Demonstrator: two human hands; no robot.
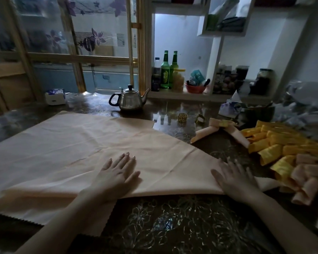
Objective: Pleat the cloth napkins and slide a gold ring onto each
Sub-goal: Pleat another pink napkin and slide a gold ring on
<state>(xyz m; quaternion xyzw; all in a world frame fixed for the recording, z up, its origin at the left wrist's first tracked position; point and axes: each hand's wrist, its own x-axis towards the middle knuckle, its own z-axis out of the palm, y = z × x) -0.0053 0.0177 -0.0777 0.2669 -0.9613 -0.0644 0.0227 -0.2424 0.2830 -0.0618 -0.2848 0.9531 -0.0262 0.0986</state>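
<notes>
A large peach cloth napkin (77, 143) lies spread on the dark table, its near part folded over. My left hand (117, 173) rests flat on the fold with fingers straight. My right hand (233, 178) presses flat on the napkin's right corner, slightly blurred. Two gold rings stand beyond the cloth: one upright (182, 117) and one tipped (200, 118). A pleated peach napkin with a gold ring on it (222, 129) lies to the right.
A pile of pleated yellow and peach napkins (283, 153) fills the right side. A steel teapot (129, 99) stands behind the cloth. A tissue pack (55, 96) sits far left. Bottles (168, 70) and jars stand on the shelf behind.
</notes>
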